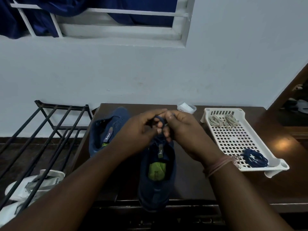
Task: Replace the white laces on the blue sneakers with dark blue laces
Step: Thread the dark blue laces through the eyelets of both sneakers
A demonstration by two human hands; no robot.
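Two blue sneakers lie on a dark wooden table (191, 185). The near sneaker (157, 177) points away from me, its heel at the table's front edge and its green insole showing. Above its tongue my left hand (138, 130) and my right hand (185, 132) both pinch a dark blue lace (159, 119), which forms a loop between the fingers. The fingers hide the eyelets and most of the lace. The second sneaker (106, 129) lies to the left, further back. A white perforated tray (233, 140) on the right holds two coiled white laces (223, 120) and a bundled dark blue lace (255, 158).
A black metal shoe rack (41, 130) stands left of the table, with white shoes (30, 185) under it. A small clear packet (185, 107) lies at the table's back edge against the pale wall. A dark doorway opens at the far right.
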